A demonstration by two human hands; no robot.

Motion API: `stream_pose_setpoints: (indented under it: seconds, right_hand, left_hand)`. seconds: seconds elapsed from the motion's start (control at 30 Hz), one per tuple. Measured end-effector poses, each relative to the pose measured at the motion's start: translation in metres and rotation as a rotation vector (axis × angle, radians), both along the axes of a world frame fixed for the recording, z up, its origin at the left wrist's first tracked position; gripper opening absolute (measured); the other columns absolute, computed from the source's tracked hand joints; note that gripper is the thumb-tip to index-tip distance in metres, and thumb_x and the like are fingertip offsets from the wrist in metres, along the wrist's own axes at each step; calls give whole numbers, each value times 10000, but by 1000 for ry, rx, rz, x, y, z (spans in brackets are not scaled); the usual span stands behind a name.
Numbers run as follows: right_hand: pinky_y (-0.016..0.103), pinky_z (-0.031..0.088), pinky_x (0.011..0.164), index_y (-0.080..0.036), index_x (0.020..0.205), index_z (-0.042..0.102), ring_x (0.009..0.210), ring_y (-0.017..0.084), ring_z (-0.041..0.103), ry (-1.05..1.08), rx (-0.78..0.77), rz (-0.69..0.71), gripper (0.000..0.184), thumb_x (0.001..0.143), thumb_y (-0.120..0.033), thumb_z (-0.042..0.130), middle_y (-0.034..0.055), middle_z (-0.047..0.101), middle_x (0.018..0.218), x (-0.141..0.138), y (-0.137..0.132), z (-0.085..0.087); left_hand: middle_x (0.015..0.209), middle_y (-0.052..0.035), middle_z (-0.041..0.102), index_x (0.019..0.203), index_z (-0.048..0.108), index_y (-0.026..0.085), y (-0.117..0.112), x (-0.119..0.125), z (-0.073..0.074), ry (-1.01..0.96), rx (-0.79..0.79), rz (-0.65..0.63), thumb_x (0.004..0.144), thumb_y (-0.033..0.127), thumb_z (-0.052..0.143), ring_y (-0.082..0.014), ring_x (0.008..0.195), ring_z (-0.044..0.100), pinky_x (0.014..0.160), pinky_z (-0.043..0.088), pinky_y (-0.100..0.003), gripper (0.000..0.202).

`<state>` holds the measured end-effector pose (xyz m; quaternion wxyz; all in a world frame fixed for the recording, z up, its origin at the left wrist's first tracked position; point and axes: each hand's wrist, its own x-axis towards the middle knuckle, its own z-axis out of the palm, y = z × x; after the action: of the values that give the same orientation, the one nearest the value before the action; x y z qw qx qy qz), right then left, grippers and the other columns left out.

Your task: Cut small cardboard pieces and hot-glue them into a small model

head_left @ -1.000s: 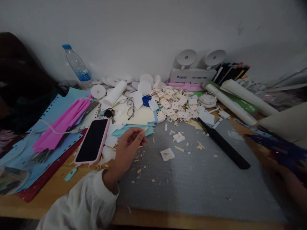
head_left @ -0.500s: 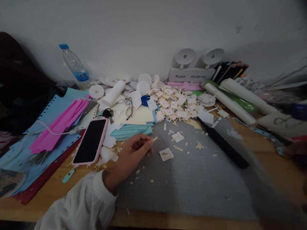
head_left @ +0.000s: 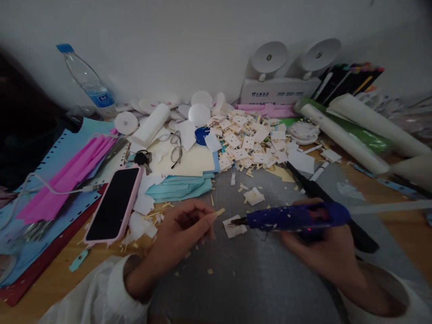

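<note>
My left hand (head_left: 182, 229) is closed in a pinch on a thin pale strip (head_left: 219, 211) whose tip points right. My right hand (head_left: 324, 252) grips a blue glue gun (head_left: 293, 217) held level, with its nozzle pointing left over a small white square piece (head_left: 235, 227) on the grey cutting mat (head_left: 263, 279). The strip's tip and the nozzle are a short way apart above that piece. Both wrists wear white sleeves.
A pink-cased phone (head_left: 113, 204) lies left of my left hand. A heap of small cut squares (head_left: 249, 146), glasses (head_left: 175, 148), blue and pink paper (head_left: 64, 177), a water bottle (head_left: 86, 78), paper rolls (head_left: 340, 135) and a black knife (head_left: 324, 198) crowd the table's back.
My right hand has come in from the right with the glue gun, now beside the white piece. My left hand moved slightly right with the strip. The camera tilted closer.
</note>
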<state>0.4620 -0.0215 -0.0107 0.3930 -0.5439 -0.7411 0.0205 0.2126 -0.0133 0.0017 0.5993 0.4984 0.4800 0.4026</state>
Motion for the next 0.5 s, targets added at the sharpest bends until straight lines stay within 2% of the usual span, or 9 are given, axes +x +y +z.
stream_pose_setpoints:
  seconds: [0.13,0.23,0.37,0.5]
  right_hand:
    - [261,513,450,-234,862,524,500,181,634,-72,-26,-48,157,750,-325,587,-13,636,607,2,-2,-2]
    - [267,508,433,-226,860,524,490,187,631,-92,-39,-89,197,763,-385,585,1,628,609,3,-4,-3]
    - [286,513,453,-224,865,533,500,187,623,-57,-78,-131,286,742,-472,606,6,613,638,5,-9,-7]
    - [293,516,494,-242,871,556,547,188,625,-11,-111,-178,296,713,-483,625,1,617,677,6,-12,-14]
  left_hand:
    - [507,30,615,797,625,165,-3,2,1,-30,-39,-34,825,256,651,-53,402,484,400,387,-135,99]
    - [499,26,617,789,626,168,-6,2,2,-45,-54,-57,823,240,647,-54,387,478,383,376,-137,82]
    - [494,23,620,780,633,169,-6,4,3,-59,-74,-75,815,226,648,-52,378,477,372,374,-135,68]
    - [498,28,622,782,638,176,-6,5,2,-64,-80,-78,816,212,649,-50,383,487,379,385,-127,51]
